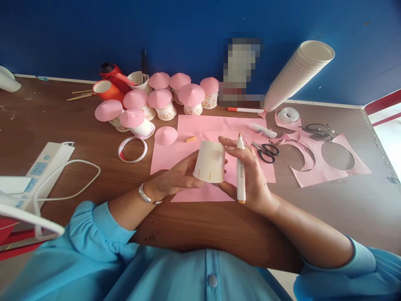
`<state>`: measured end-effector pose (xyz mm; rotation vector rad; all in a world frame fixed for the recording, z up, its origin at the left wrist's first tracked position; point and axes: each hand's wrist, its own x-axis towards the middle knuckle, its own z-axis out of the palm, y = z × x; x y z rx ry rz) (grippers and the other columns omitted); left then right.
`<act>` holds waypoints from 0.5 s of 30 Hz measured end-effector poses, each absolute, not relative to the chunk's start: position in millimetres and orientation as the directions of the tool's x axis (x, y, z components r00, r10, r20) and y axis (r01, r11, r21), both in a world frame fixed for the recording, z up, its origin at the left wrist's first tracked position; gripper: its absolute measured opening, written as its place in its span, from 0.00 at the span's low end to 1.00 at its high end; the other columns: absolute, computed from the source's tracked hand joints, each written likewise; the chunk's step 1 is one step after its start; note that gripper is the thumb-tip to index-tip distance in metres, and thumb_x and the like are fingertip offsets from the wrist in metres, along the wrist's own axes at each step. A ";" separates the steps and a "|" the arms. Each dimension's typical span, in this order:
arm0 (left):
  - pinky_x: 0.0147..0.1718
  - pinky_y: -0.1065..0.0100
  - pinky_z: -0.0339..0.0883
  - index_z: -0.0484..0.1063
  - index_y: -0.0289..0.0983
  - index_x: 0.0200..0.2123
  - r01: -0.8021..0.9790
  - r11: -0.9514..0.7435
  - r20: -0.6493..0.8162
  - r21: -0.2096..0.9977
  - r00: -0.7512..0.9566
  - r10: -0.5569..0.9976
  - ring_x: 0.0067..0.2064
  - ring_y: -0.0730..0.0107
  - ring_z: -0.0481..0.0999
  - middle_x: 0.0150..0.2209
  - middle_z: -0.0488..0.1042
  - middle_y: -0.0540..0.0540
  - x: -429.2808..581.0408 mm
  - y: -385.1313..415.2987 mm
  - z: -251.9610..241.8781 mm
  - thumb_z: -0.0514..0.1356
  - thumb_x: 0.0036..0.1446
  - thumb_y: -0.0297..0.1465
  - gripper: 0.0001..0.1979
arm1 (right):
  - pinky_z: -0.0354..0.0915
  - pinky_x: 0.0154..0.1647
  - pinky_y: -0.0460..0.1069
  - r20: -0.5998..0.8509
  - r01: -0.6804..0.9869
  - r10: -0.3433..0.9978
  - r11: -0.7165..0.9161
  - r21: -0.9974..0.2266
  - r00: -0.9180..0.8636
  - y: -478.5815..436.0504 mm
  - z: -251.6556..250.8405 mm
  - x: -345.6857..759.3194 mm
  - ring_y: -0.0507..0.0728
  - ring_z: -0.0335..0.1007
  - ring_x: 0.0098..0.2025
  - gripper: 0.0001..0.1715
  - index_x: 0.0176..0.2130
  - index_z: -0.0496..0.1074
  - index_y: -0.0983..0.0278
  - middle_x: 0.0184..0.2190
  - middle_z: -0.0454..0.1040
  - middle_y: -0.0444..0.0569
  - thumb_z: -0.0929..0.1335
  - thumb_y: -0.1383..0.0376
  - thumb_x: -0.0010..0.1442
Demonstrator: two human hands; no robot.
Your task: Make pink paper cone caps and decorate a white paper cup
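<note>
My left hand (178, 179) grips an upside-down white paper cup (210, 161) with a few short orange strokes near its rim. My right hand (250, 175) touches the cup's right side and holds a white marker (240, 171) upright, tip pointing up. Both hands hover over pink paper sheets (200, 129) lying on the brown table (62, 125). A loose pink paper cone (166, 135) rests on the sheet's left edge.
Several cups topped with pink cones (163, 102) stand behind. A tall stack of white cups (297, 73) leans at the right. Scissors (267, 151), a glue stick (262, 130), tape rolls (132, 149), cut pink paper (332, 159) and a power strip (40, 167) lie around.
</note>
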<state>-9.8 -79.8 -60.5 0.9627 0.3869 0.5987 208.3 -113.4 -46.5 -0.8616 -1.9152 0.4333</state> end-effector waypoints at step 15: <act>0.52 0.53 0.74 0.61 0.45 0.67 -0.181 0.234 -0.076 0.955 0.615 0.785 0.56 0.49 0.76 0.57 0.75 0.38 -8.7 -85.2 -64.9 0.75 0.51 0.34 0.43 | 0.76 0.50 0.64 0.725 0.437 0.633 0.752 -0.493 -0.271 -119.0 -41.9 211.8 0.67 0.75 0.52 0.33 0.70 0.62 0.58 0.51 0.75 0.59 0.70 0.57 0.70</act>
